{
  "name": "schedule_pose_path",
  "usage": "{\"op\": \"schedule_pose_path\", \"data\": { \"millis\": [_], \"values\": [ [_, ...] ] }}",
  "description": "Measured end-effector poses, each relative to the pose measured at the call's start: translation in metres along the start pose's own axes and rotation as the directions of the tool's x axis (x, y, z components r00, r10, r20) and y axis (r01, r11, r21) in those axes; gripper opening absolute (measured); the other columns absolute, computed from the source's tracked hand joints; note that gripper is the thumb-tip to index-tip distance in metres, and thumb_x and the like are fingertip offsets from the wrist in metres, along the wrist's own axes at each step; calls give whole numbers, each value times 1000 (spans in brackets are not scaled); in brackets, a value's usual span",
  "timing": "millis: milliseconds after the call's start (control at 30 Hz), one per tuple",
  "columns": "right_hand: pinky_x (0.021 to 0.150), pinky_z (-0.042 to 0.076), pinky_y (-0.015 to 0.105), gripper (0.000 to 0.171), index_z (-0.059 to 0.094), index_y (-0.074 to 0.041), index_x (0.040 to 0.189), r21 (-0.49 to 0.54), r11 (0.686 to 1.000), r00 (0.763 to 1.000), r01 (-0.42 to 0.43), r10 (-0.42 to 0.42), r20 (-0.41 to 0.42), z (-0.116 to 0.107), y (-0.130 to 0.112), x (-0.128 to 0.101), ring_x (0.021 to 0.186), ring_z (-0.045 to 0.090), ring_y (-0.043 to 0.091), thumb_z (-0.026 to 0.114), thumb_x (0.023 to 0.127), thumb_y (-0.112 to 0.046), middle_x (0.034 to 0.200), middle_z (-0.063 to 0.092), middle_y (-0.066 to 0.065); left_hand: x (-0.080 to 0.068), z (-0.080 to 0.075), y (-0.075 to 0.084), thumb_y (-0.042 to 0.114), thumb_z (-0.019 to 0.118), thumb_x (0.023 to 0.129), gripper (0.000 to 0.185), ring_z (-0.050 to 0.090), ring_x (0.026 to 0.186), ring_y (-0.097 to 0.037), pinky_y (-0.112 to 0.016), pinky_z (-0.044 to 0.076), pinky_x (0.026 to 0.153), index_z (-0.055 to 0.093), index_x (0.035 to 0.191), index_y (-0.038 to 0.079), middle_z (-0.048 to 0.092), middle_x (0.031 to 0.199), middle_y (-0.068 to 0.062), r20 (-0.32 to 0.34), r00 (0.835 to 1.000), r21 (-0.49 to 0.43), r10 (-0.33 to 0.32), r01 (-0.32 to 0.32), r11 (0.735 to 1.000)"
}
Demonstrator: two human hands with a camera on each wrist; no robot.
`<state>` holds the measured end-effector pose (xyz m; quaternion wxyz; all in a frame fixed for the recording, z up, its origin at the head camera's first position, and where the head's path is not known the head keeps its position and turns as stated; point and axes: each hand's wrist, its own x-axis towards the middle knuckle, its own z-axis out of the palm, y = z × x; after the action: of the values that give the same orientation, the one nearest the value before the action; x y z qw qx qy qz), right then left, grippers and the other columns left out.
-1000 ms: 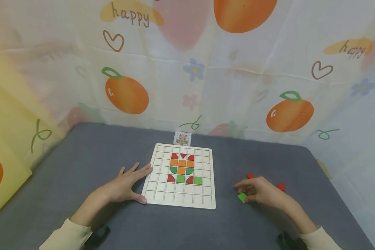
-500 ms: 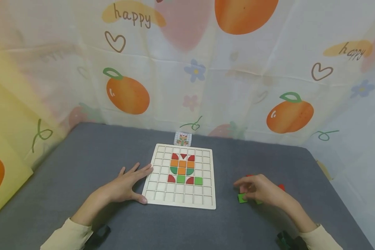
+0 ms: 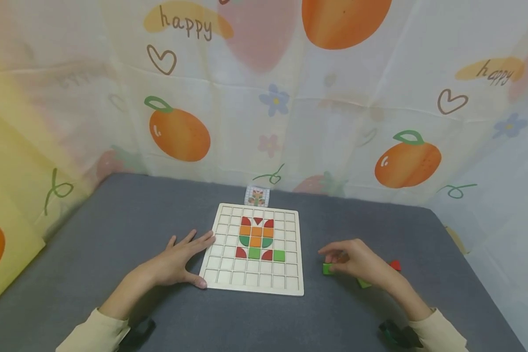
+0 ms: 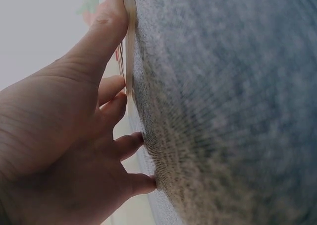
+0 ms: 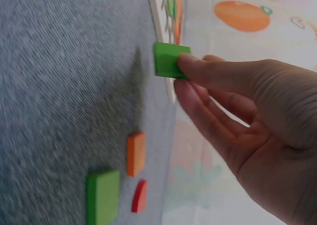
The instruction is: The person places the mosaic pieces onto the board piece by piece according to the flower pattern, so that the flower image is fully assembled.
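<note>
A pale square grid board lies on the table, with red, orange and green tiles set in its middle cells. My left hand rests at the board's left edge, fingers spread; in the left wrist view the thumb touches the rim. To the right of the board, my right hand pinches a green square tile between thumb and fingers, held above the cloth. Below that hand lie another green tile, an orange tile and a red tile.
A small printed card with a coloured grid picture stands or lies behind the board. Dark grey cloth covers the table. A printed curtain hangs along its back. Near the right wrist another red piece is visible.
The right hand has lifted a green tile from the loose pieces and moved a little left, towards the board. The left hand has stayed in place.
</note>
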<state>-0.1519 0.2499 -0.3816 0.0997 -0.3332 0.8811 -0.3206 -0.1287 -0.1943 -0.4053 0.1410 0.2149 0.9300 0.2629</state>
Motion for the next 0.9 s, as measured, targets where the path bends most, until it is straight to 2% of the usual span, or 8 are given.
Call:
{"op": "schedule_pose_path", "data": {
  "millis": [233,467,633,900],
  "values": [
    [73,56,26,31,72,-3,111,27,999,996,46,-43,-84,14,-4,15,82,66,6,77,80,0,90,71,-4,-2,-1,3,49,83,65,110,9,144,-51,-76,0,104,31,154,9,26,160,-15,2,1000,-10,-2,2,1000],
    [76,56,26,30,72,-4,110,40,999,997,31,-27,-77,22,-14,33,84,64,8,78,81,-2,93,71,-3,-1,-2,5,47,84,66,110,8,145,-50,-75,-1,104,30,154,9,25,160,-14,11,1000,-10,-12,12,1000],
    [76,56,27,31,72,-5,111,54,998,996,24,-20,-86,31,-20,45,81,63,6,78,80,-3,89,70,-4,0,-2,4,47,84,66,110,8,145,-50,-75,0,104,31,154,9,25,160,-14,10,1000,-10,-1,1,1000],
    [75,56,27,33,70,-4,114,73,995,996,63,-58,-70,42,-28,65,82,62,7,77,82,-3,88,68,-5,0,-1,3,47,84,66,110,8,145,-49,-75,-1,105,31,154,10,24,161,-13,15,1000,-16,-16,16,1000]
  ]
}}
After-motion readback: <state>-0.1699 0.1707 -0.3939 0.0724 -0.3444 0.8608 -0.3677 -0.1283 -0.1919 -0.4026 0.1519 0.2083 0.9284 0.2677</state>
